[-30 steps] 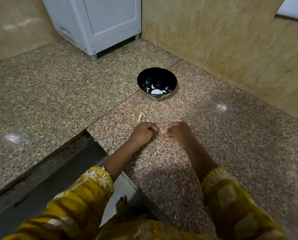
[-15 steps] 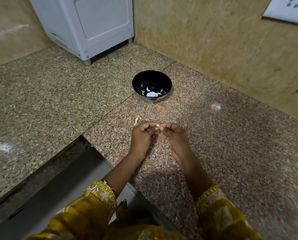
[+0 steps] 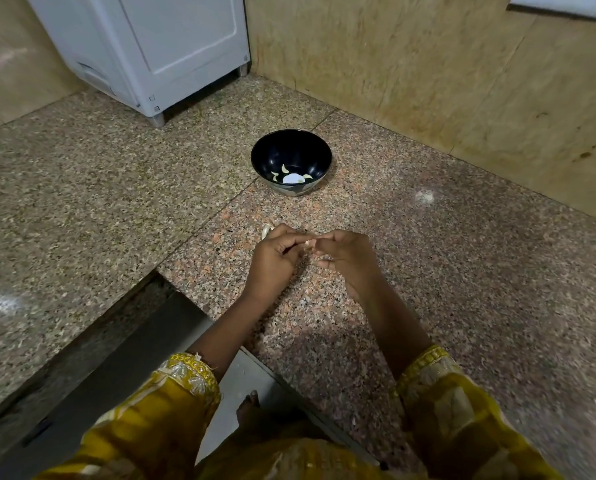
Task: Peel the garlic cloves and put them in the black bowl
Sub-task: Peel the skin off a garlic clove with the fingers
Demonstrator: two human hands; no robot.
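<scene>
My left hand point(image 3: 275, 259) and right hand point(image 3: 348, 258) meet fingertip to fingertip, both pinching one garlic clove point(image 3: 308, 242), mostly hidden. The black bowl point(image 3: 291, 147) stands straight ahead on the surface point(image 3: 428, 271), slightly nearer my left.

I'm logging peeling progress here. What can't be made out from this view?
Garlic clove, head view: the fingers of the left hand and right hand cover most of it; how far it is peeled is unclear.
Pale piece beyond the left hand, head view: partly hidden by that hand; skin or clove, cannot tell.
Cloves in the black bowl, head view: too small to count; a bright patch masks the bottom.
</scene>
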